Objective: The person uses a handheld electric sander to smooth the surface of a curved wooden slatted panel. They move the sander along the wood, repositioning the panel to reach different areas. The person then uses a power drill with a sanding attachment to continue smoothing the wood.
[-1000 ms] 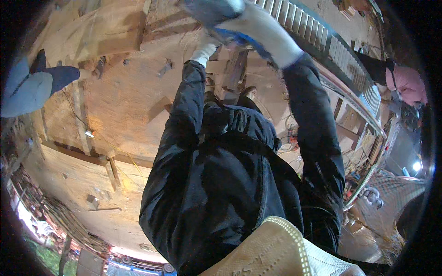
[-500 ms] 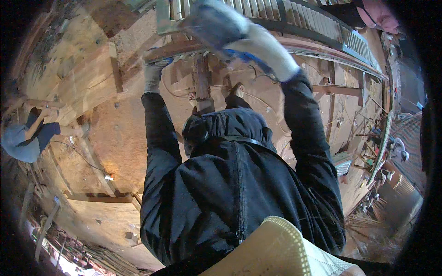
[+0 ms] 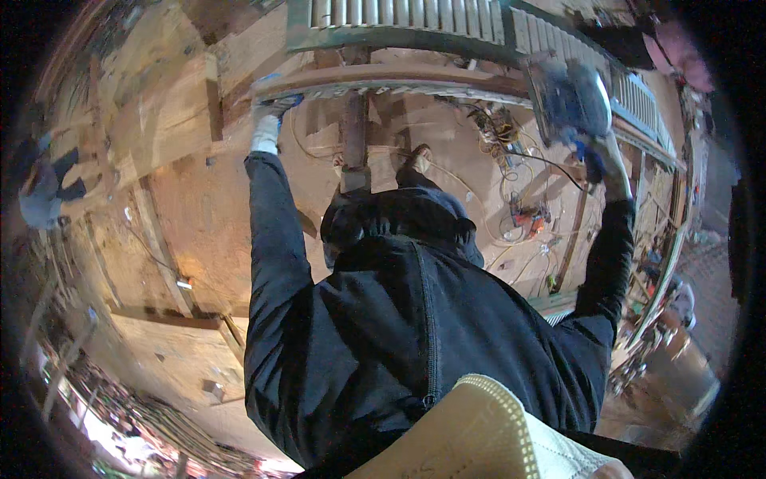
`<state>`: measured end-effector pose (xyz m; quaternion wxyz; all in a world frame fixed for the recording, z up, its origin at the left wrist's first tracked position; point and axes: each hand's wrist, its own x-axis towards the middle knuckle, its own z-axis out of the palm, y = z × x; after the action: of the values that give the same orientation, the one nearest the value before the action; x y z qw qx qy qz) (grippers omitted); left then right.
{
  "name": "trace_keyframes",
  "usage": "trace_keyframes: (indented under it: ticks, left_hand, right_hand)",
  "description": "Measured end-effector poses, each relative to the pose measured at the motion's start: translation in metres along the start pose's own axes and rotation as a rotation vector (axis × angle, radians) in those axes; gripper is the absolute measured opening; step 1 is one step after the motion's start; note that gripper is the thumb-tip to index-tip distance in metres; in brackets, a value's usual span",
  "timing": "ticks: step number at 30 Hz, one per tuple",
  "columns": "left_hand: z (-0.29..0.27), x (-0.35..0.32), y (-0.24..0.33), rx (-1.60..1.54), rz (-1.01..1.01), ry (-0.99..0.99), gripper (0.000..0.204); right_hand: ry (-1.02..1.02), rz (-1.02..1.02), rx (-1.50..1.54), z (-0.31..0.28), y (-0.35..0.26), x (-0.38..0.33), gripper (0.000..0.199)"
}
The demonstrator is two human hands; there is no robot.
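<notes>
My left hand [image 3: 275,120], in a white and blue glove, is closed round the left end of a long brown wooden bar [image 3: 383,73]. The bar lies crosswise in front of me, with a row of small light notches or pegs along its near edge. Out to the right, my gloved right hand [image 3: 604,166] grips a blue-grey corded power tool [image 3: 568,102], smeared by motion, at the bar's right part. I cannot make out its exact kind. A dark cord [image 3: 550,162] runs from it toward the left. Just beyond the bar lies a green-framed slatted shutter [image 3: 399,36].
Cables and tools [image 3: 523,215] lie tangled on the brown floor at right. A dark wooden beam [image 3: 356,132] supports the bar from below. Another person [image 3: 48,188] works by wooden boards at far left. Someone in pink [image 3: 678,52] is at the far right.
My right hand and the power tool have swept along the bar from its left-middle to the right. My left hand keeps its hold at the left end.
</notes>
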<state>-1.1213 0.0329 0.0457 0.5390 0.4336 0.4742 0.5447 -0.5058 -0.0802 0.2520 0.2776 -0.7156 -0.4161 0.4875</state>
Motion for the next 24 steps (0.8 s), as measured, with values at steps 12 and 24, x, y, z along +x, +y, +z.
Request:
trace_keyframes:
  ticks: [12,24]
  left_hand:
    - [0.004,-0.005,-0.003,0.03,0.01,-0.014,0.055]
    - [0.01,0.005,-0.017,0.083,0.013,-0.082,0.056]
  right_hand:
    - [-0.371,-0.378,-0.758,0.107,-0.097,-0.024,0.062]
    - [-0.544,-0.319,-0.887,0.214,-0.179,0.024,0.054]
